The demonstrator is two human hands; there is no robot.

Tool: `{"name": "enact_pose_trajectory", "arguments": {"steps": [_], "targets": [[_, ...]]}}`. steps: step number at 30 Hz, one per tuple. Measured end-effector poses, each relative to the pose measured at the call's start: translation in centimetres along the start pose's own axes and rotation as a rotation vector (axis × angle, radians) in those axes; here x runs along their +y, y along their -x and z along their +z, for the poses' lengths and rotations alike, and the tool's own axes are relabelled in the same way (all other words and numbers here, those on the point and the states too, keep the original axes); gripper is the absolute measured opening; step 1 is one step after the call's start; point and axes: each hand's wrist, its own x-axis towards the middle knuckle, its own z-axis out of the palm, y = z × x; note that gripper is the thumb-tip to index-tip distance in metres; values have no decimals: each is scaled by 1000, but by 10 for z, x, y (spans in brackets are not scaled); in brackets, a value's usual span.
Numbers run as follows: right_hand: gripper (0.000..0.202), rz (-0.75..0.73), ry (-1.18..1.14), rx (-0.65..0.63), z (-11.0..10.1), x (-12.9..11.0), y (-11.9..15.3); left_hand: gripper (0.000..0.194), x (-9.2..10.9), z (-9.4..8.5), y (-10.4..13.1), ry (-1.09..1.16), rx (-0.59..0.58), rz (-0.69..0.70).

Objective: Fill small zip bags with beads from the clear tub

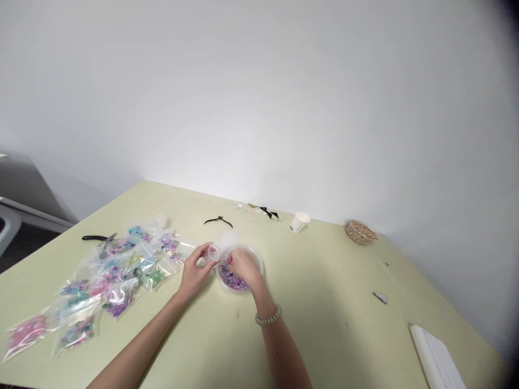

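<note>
A small clear plastic cup (pixel 213 252) is held between the thumb and fingers of my left hand (pixel 195 270), at the left rim of a round tub. The tub (pixel 260 261) is see-through and contains many purple, pink and blue beads (pixel 234 281). My right hand (pixel 245 266) reaches down into it with curled fingers among the beads. Whatever the fingertips pinch is hidden. A beaded bracelet (pixel 268 317) circles my right wrist.
Clear zip bags (pixel 117 292) of coloured beads cover the table's left side, beside black-handled pliers (pixel 99 237). Farther back are smaller pliers (pixel 219 220), black scraps (pixel 267 212) and a paper cup (pixel 300 221). A round container (pixel 360 232) and a white object (pixel 436 356) are at right.
</note>
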Motion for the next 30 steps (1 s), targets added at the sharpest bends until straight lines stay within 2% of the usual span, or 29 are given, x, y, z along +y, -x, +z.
{"name": "enact_pose_trajectory", "arguments": {"steps": [17,20,23,25,28,30], "targets": [[12,-9,-16,9,5,-4,0,44,-2,0,0,-10,-18,-4],[12,-10,-39,29,-2,-4,2,43,-3,-1,0,-15,-22,5],[15,-1,-69,82,-17,0,5,43,-2,-1,0,-21,-24,15],[13,-29,-198,170,-28,0,7,43,-2,-1,1,-23,-26,15],[10,-151,-546,337,-37,-6,9,43,-1,-1,1,-17,-29,9],[9,-234,-687,370,-36,-14,9,42,0,-1,1,-11,-29,7]]}}
